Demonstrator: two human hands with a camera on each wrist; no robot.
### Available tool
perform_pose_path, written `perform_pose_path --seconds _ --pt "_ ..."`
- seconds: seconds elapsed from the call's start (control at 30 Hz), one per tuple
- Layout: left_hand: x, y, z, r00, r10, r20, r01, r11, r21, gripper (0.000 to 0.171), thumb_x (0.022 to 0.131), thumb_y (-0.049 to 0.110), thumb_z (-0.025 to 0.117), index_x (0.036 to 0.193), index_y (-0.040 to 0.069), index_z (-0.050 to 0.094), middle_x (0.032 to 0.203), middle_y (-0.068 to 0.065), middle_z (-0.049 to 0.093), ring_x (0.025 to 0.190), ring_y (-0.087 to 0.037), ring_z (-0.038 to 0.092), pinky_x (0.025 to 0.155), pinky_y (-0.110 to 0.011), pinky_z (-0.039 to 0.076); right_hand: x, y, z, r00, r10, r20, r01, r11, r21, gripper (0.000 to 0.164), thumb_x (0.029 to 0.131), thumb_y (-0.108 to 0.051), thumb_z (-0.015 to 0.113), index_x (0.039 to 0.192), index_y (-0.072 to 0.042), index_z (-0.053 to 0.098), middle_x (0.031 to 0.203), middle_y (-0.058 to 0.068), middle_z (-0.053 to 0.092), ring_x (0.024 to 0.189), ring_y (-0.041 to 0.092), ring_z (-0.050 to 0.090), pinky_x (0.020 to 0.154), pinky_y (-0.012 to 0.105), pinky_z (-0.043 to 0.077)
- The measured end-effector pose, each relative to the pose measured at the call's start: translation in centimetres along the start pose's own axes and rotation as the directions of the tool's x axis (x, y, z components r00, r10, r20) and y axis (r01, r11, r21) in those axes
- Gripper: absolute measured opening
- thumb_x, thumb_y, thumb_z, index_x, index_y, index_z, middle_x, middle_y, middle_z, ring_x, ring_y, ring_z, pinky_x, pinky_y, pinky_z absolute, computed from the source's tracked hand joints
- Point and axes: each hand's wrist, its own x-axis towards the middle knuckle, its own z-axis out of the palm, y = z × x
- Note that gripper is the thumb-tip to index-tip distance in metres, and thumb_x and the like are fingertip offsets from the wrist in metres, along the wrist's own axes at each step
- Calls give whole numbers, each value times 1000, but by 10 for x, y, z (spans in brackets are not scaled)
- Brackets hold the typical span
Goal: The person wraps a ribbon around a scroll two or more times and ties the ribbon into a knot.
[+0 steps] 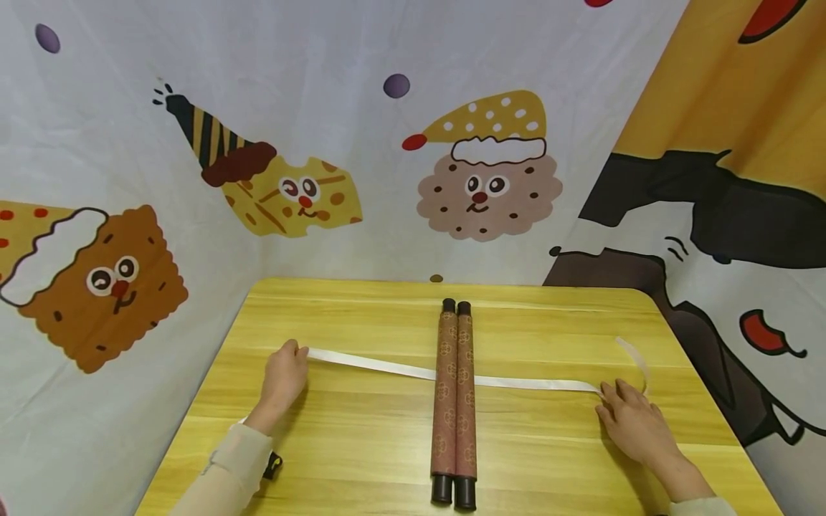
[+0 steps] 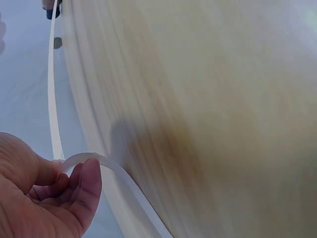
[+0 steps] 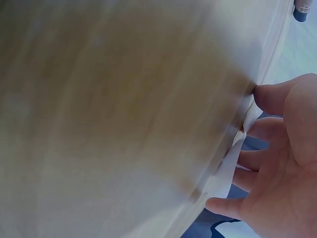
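Observation:
A rolled scroll (image 1: 454, 401), reddish brown with a gold pattern and black end knobs, lies lengthwise on the table as two rolls side by side. Beneath it a white ribbon (image 1: 381, 366) crosses from left to right. My left hand (image 1: 285, 373) pinches the ribbon's left part between thumb and fingers, and a length of ribbon (image 2: 141, 203) hangs past the fingertips. On the right, my right hand (image 1: 639, 426) rests with spread fingers touching the ribbon (image 3: 225, 171) at the tabletop. The ribbon's curled tail shows beyond that hand.
The wood-grain table (image 1: 361, 444) has rounded far corners. A cloth wall (image 1: 387, 251) with cartoon prints stands close behind it and along both sides. Beside the left sleeve there is a small black item (image 1: 273, 466).

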Motion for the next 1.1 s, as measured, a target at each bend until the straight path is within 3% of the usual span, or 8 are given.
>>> perform_pose_path --seconds 0.07,0.17,0.33,0.57,0.7,0.93,1.1 --pt "0 -2 -1 1000 -4 -6 4 1000 4 28 100 15 43 75 3 42 55 -7 39 43 -17 38 37 -25 32 0 0 0 1000 -7 -5 7 1000 -12 56 98 -34 46 137 6 41 136 39 31 120 54 27 87 78 24" --pt "1 -6 -2 1000 -9 -5 9 1000 8 28 101 16 42 76 2 44 56 -8 41 44 -17 39 37 -26 34 -1 3 0 995 -71 -77 66 995 -71 44 94 -22 55 129 5 52 130 38 42 112 53 39 80 75 34" --pt "1 -8 -2 999 -31 12 31 999 14 28 101 18 42 77 3 44 57 -9 42 45 -18 40 38 -27 35 2 7 -5 949 -186 -256 141 973 -182 22 76 -2 67 98 -4 72 101 23 66 80 41 60 59 60 48" --pt "2 -8 -3 999 -39 23 39 999 8 29 101 19 42 77 3 43 56 -8 41 45 -17 39 38 -26 34 8 15 -15 949 -165 -268 125 979 -161 14 69 -1 71 81 -9 73 74 10 68 62 32 60 52 54 47" --pt "1 -8 -4 999 -29 28 28 999 19 29 101 18 43 76 3 44 56 -8 42 44 -17 39 38 -26 34 13 23 -17 927 -182 -329 138 979 -152 11 66 -2 74 74 -8 69 67 8 64 56 29 56 48 52 47" --pt "0 -8 -4 999 -36 24 36 999 27 29 100 17 44 75 3 44 56 -9 42 45 -17 39 38 -26 34 12 26 -22 938 -63 -340 72 997 12 16 70 3 69 77 -4 57 73 11 56 55 26 52 42 44 45" --pt "0 -10 -3 1000 -27 12 27 999 34 28 99 17 47 74 4 47 56 -9 45 45 -18 40 39 -28 35 13 25 -23 946 -38 -323 53 998 38 15 72 3 65 82 -3 56 75 12 58 55 24 52 42 43 44"
